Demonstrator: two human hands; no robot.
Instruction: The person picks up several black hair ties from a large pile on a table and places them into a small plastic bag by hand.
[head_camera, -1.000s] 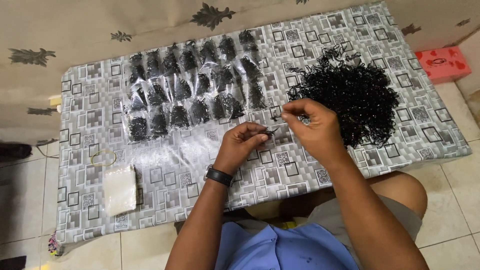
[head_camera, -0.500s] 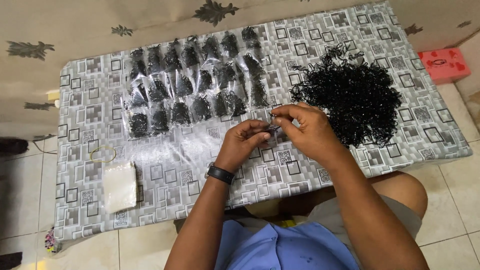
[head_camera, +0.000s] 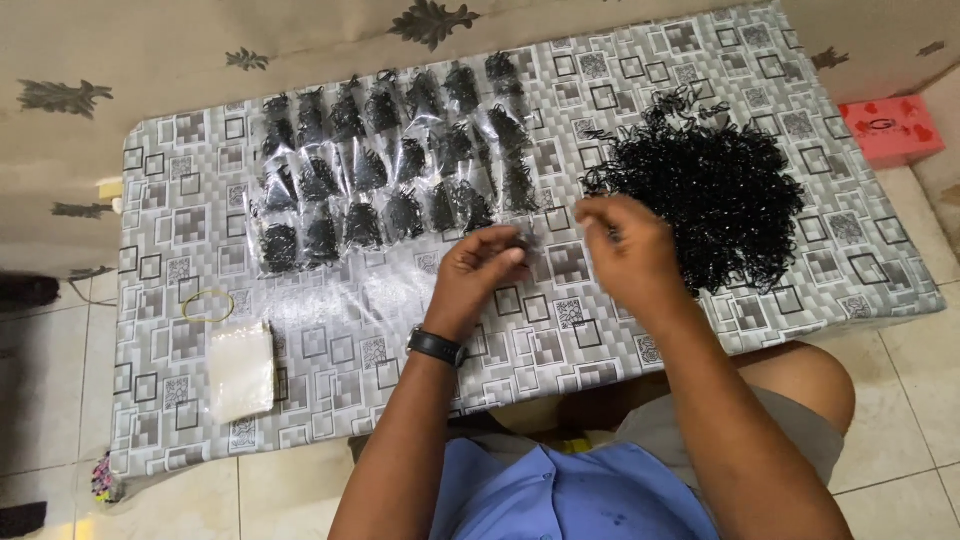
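Grey patterned table cover (head_camera: 180, 230) spans a low table; bare strip along the near edge. Left hand (head_camera: 480, 275) pinches a small clear bag (head_camera: 520, 240), fingers closed on it. Right hand (head_camera: 625, 250) just beside, fingertips pinched together; contents too small to tell. Black loose pile (head_camera: 715, 195) touches the right hand's far side; filled packets (head_camera: 380, 170) lie in rows beyond the left.

Bare patterned table (head_camera: 330, 330) open before left hand (head_camera: 478, 275). Rows of filled clear bags (head_camera: 385, 170) block far left. Black loop heap (head_camera: 715, 195) crowds right hand (head_camera: 625, 250). Stack of empty bags (head_camera: 240, 368) and yellow rubber band (head_camera: 207, 304) near left edge.
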